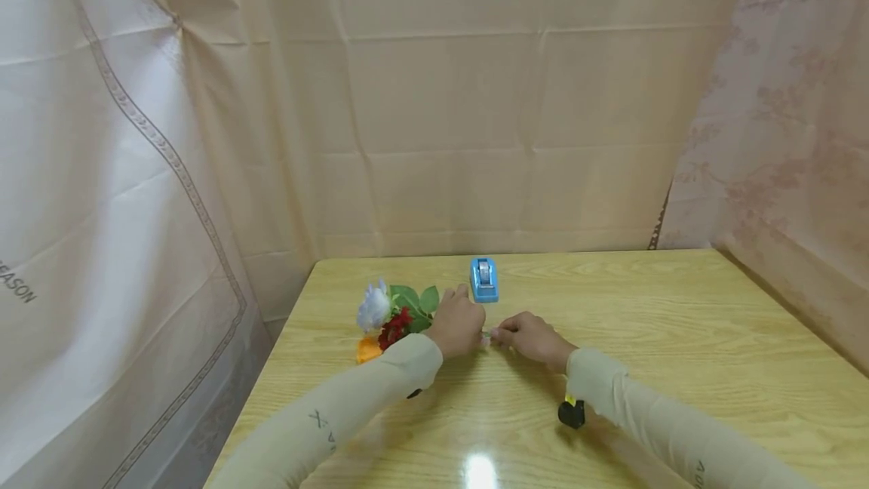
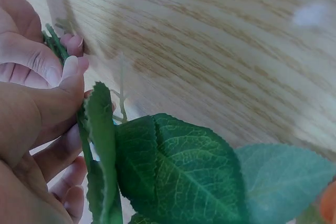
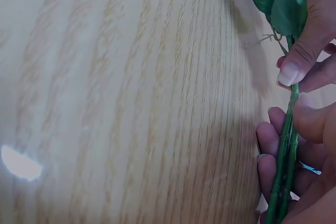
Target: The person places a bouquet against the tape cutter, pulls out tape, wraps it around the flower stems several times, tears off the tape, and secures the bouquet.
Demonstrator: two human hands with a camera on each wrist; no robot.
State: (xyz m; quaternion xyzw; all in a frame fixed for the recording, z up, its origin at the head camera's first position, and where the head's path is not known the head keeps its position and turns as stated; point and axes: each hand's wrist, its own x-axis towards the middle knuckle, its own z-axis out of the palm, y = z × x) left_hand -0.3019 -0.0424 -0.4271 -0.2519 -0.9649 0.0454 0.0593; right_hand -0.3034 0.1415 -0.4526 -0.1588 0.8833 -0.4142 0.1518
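In the head view, two sleeved arms (image 1: 339,417) reach in from the bottom border, and the left hand (image 1: 458,323) and right hand (image 1: 536,338) nearly meet below the middle of the frame, fingers bent. A white flower (image 1: 375,308), a red flower (image 1: 395,328), an orange flower (image 1: 369,350) and green leaves (image 1: 407,299) lie left of the left hand; a blue tape dispenser (image 1: 484,281) stands just above the gap between the hands. The wooden tabletop (image 1: 652,323) fills the lower frame (glare shines at bottom centre), beige cloth (image 1: 441,96) hanging behind its far edge. Wood stretches from the right hand toward the right border.

In the left wrist view, both hands grip green stems (image 2: 56,43) at upper left; tabletop grain spans the upper right.

In the right wrist view, the stems run down the right side: left fingers pinch them higher, right fingers curl round them lower, and tabletop reaches the left border.
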